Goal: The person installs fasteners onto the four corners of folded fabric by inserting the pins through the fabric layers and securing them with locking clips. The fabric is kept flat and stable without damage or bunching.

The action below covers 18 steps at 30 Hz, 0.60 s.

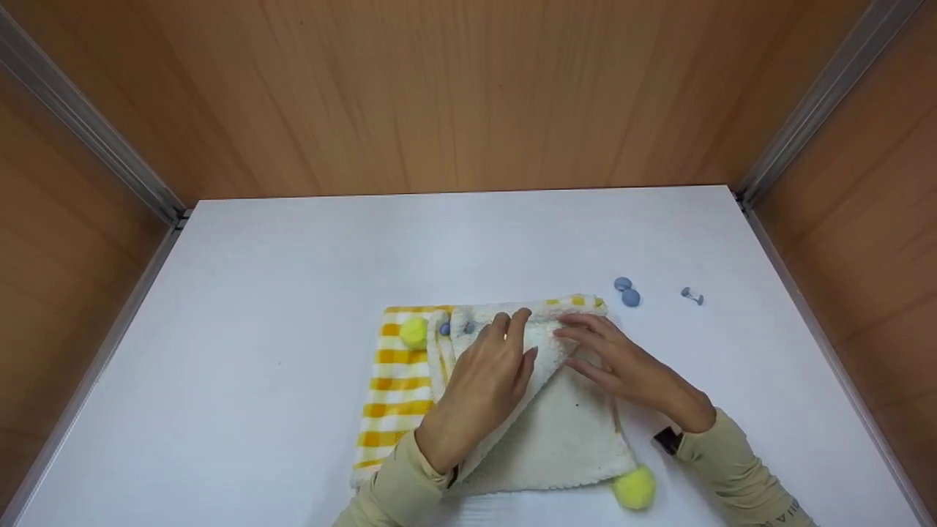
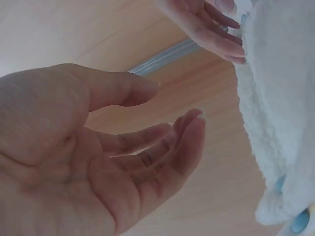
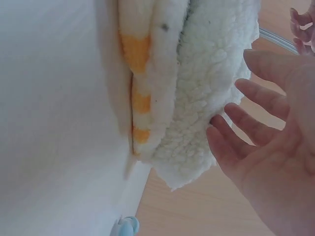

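A folded cloth (image 1: pixel 395 357) lies on the table, yellow-and-white checked on one side and fleecy white (image 3: pixel 206 88) on the other. Yellow pom-poms (image 1: pixel 413 333) hang at two of its corners. Two round blue buttons (image 1: pixel 445 329) sit near the upper left of the turned-over fleece. Above the fleece hovers my left hand (image 1: pixel 479 380), its fingers loosely bent and, in the left wrist view, holding nothing. My right hand (image 1: pixel 626 364) is spread at the fleece's upper right edge; its fingertips are at or near the fabric, and whether they touch cannot be told.
Right of the cloth, two round blue pieces (image 1: pixel 631 297) lie together on the white table (image 1: pixel 256 329). Farther right is a small blue-ended pin (image 1: pixel 692 296). Wooden panels (image 1: pixel 468 95) with metal corner rails (image 1: pixel 812 95) enclose the back and sides.
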Available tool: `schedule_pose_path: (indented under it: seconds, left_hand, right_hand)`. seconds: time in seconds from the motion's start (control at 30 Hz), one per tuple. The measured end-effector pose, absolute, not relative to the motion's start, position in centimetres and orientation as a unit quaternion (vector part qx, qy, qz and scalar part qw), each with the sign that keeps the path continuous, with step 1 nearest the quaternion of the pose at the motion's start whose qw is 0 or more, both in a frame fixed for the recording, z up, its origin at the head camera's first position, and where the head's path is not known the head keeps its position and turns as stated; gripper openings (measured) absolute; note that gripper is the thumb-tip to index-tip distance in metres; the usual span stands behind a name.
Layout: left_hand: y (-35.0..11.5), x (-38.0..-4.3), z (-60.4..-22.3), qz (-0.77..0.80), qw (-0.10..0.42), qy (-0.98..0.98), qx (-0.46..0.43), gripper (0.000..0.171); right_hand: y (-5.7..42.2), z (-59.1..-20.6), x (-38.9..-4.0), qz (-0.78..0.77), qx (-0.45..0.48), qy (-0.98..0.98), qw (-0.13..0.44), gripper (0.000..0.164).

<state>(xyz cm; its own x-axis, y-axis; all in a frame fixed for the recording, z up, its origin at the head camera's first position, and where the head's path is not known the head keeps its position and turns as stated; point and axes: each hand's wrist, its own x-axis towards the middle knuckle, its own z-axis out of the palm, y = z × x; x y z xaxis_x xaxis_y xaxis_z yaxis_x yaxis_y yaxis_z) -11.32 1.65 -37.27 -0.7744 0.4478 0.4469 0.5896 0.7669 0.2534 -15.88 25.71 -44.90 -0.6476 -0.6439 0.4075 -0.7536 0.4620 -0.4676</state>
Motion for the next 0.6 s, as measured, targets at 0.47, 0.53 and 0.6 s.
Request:
schedule_pose_path:
  seconds: [0.47, 0.53, 0.6]
  left_hand:
    - [5.1, -8.8, -38.6, -0.141, 0.200, -0.909, -0.337, 0.027]
    - [5.6, -8.4, -38.9, -0.131, 0.197, -0.909, -0.342, 0.027]
    - [6.0, -8.0, -39.3, -0.126, 0.198, -0.906, -0.352, 0.026]
  right_hand:
    - [29.1, -43.3, -17.3, 0.326, 0.346, -0.869, 0.138, 0.026]
    - [29.8, -43.0, -17.6, 0.328, 0.334, -0.871, 0.149, 0.026]
    - [30.4, -42.9, -17.8, 0.327, 0.325, -0.872, 0.163, 0.027]
